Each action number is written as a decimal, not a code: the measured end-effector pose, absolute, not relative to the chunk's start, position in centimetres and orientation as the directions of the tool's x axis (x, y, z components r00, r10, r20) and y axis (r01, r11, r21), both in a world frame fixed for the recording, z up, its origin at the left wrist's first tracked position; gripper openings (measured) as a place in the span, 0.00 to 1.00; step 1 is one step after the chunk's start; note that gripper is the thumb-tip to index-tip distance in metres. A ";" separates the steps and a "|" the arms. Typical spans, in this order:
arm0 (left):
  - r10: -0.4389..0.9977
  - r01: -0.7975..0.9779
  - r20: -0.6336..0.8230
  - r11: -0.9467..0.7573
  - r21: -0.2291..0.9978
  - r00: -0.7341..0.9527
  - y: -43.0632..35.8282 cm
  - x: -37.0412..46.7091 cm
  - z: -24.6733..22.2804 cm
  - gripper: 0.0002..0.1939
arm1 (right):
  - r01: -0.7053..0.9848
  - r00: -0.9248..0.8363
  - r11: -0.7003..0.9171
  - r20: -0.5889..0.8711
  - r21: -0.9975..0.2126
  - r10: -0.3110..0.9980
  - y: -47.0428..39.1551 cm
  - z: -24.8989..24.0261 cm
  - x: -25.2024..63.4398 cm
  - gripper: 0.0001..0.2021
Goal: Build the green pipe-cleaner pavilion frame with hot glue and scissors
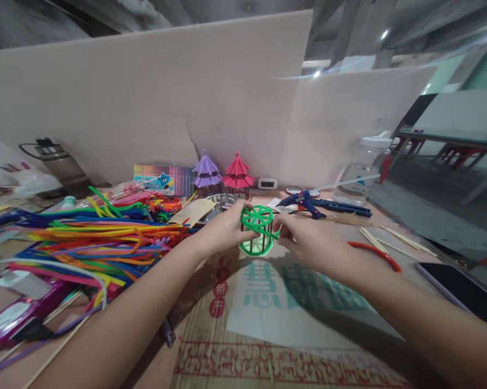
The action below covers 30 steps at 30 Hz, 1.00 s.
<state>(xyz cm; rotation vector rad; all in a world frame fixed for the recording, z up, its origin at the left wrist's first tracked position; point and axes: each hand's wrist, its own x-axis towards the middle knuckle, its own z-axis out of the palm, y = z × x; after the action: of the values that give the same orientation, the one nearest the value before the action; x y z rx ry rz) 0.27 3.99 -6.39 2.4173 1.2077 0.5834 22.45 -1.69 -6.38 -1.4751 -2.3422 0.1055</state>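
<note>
A small pavilion frame (257,217) stands upright on the cardboard in front of me, with a spoked green pipe-cleaner top, dark brown posts and a green-rimmed base (256,249). My left hand (232,227) grips it from the left, thumb across its front and fingers behind the top rim. On the other side, the fingers of my right hand (294,235) are pinched at the end of a green pipe cleaner (270,233) that crosses the front of the frame below the top. My right fingertips are partly hidden.
Bundles of coloured pipe cleaners (106,232) cover the left. Behind stand purple (207,172) and pink (238,173) pavilion models. A blue glue gun (304,202), red-handled pliers (375,254), wooden sticks (405,240), a phone (462,289) and a plastic jug (360,170) lie right.
</note>
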 end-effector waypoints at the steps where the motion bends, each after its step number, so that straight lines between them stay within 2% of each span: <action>1: 0.815 0.660 0.198 -0.562 0.498 0.545 4.0 0.3 -6.5 0.29 | 0.844 -0.382 0.459 0.290 -0.278 0.878 -1.4 -6.7 22.6 0.09; 3: 0.814 0.656 0.198 -0.562 0.504 0.545 4.1 0.4 -6.6 0.29 | 0.826 -0.373 0.487 0.374 -0.284 0.849 -1.1 -7.3 22.8 0.08; 6: 0.816 0.662 0.201 -0.562 0.496 0.543 4.0 0.5 -6.5 0.30 | 0.814 -0.377 0.538 0.502 -0.222 0.778 -1.0 -8.0 23.0 0.08; 10: 0.822 0.679 0.186 -0.553 0.482 0.538 3.7 0.6 -6.1 0.28 | 0.788 -0.406 0.592 0.578 -0.171 0.708 -1.3 -8.3 22.9 0.07; 13: 0.817 0.670 0.185 -0.559 0.488 0.546 3.7 0.6 -6.1 0.27 | 0.779 -0.383 0.601 0.621 -0.182 0.684 -1.1 -8.5 22.9 0.06; 22: 0.807 0.665 0.191 -0.573 0.479 0.559 3.9 0.6 -6.5 0.28 | 0.731 -0.265 0.527 0.531 -0.433 0.805 0.2 -9.3 23.0 0.03; 30: 0.803 0.661 0.187 -0.578 0.478 0.566 4.0 0.5 -6.6 0.28 | 0.709 -0.250 0.524 0.526 -0.472 0.813 0.1 -9.0 23.2 0.06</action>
<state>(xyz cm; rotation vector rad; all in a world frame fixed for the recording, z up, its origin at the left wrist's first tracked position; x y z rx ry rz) 0.51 4.04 -6.56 2.4475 1.1934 0.5541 23.17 0.07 -9.00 -1.2360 -2.0148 0.1768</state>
